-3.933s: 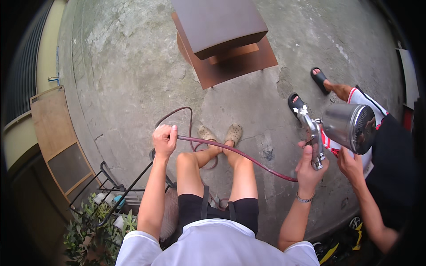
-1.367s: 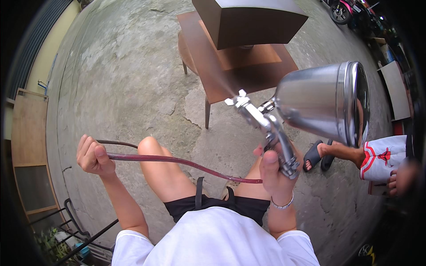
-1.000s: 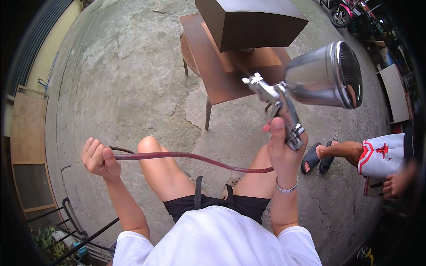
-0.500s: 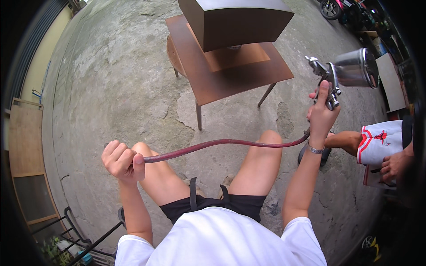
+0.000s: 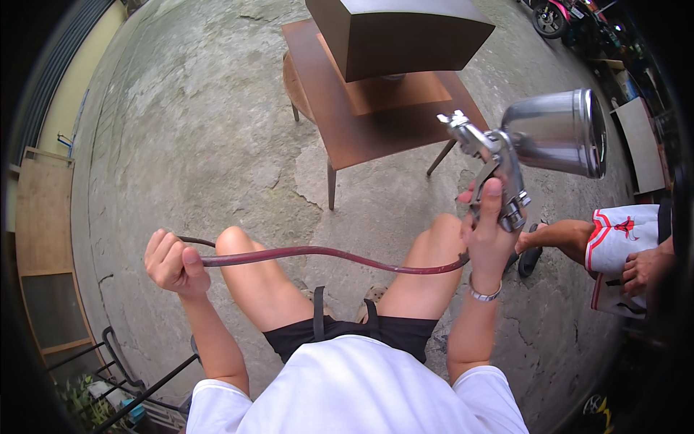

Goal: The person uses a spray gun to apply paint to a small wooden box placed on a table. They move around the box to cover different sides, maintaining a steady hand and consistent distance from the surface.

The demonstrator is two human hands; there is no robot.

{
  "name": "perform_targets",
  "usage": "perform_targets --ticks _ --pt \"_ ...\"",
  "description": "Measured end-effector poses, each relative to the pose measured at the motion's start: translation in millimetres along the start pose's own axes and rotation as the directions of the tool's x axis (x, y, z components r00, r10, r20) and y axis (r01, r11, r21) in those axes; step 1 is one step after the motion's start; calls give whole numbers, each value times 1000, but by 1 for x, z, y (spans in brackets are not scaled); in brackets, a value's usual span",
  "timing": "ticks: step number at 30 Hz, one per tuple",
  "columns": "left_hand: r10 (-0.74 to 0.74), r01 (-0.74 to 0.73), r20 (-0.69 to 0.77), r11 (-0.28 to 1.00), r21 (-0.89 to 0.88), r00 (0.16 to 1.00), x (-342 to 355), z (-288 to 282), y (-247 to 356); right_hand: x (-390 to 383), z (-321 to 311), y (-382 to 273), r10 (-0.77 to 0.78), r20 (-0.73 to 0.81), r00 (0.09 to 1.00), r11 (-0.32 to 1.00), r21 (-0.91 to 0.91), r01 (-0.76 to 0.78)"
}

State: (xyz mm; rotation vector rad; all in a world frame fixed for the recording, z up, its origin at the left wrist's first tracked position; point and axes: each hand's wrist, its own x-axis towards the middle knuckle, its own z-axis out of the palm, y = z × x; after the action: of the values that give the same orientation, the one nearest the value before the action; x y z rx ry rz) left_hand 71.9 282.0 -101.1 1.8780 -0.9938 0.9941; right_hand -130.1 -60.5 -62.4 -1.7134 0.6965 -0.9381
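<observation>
My right hand (image 5: 490, 220) grips the handle of a silver spray gun (image 5: 499, 163), whose metal cup (image 5: 549, 134) points to the right and nozzle to the left. From the gun's base a dark red air hose (image 5: 318, 252) runs across my knees to my left hand (image 5: 173, 264). Those left fingers are wrapped round the hose, and a thin loop of it shows behind them. Beyond the gun stands a brown wooden table (image 5: 361, 141) with slim legs. On it rests a dark boxy piece (image 5: 412, 43), raised on a support that is mostly hidden.
A round brown wooden piece (image 5: 295, 87) stands beside the table. At the right sits another person in white shorts (image 5: 614, 235). A motorcycle (image 5: 553, 20) is at the far right, a wooden panel (image 5: 45, 217) at the left wall, a black metal rack (image 5: 123, 376) near left.
The spray gun has come left, down and closer, with its cup tilted more. My left hand has shifted slightly left and down, still holding the hose. The view has turned a little.
</observation>
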Motion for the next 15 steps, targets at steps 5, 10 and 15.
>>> perform_targets --ticks 5,10,15 --pt "-24 27 -51 997 70 998 2 -23 -14 -31 25 -7 -15 150 989 998 63 6" --pt "-28 40 -83 990 138 996 2 -39 -23 -46 34 -32 -229 369 901 972 37 231" --pt "-44 62 -118 986 153 992 0 -44 -24 -53 42 -45 -220 492 843 974 165 158"
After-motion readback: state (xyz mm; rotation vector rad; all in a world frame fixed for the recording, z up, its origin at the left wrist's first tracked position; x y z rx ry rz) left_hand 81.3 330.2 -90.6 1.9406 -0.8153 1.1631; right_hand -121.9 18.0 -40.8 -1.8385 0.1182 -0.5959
